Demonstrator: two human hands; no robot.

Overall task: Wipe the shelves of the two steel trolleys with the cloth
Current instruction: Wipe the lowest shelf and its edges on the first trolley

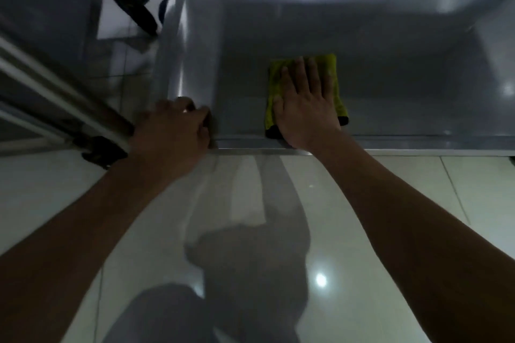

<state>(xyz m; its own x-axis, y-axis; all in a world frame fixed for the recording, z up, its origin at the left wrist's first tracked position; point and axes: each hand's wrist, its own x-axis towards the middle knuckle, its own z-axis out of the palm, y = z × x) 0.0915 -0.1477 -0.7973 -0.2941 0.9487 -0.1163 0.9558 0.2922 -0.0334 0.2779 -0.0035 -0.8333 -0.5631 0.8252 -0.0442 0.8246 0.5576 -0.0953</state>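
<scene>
A steel trolley shelf with raised rims fills the upper right of the head view. A yellow-green cloth with a dark edge lies flat on it near the front rim. My right hand presses flat on the cloth, fingers spread and pointing away from me. My left hand grips the shelf's near left corner, fingers curled over the rim. A second steel trolley stands at the upper left, partly cut off by the frame edge.
Pale glossy floor tiles lie below the shelf and reflect a ceiling light. Steel rails of the second trolley cross the left side, with a dark wheel under them. A black strap or handle hangs between the trolleys.
</scene>
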